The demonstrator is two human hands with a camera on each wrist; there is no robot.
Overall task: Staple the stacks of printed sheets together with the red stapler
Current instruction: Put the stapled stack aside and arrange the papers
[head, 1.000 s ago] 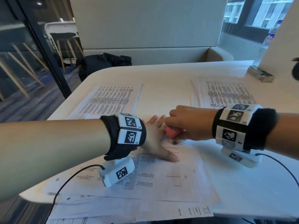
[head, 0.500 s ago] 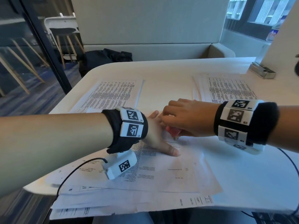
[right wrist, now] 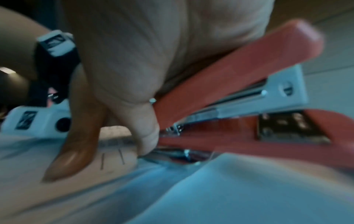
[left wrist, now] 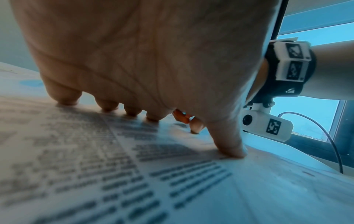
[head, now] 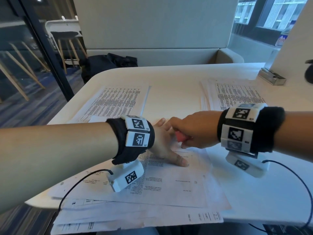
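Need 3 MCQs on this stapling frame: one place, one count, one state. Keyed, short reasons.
1. Where is the red stapler?
A. in the right hand
B. by the metal box
C. on the far left stack

2. How many stacks lie at the table's far side?
A. one
B. two
C. four

3. The left hand is:
A. lifted clear
B. gripping the stapler
C. pressing flat on the near sheets

Key: 1 A, fingers wrap it; 2 B, far left stack and far right stack; 3 C, straight fingertips touch paper.
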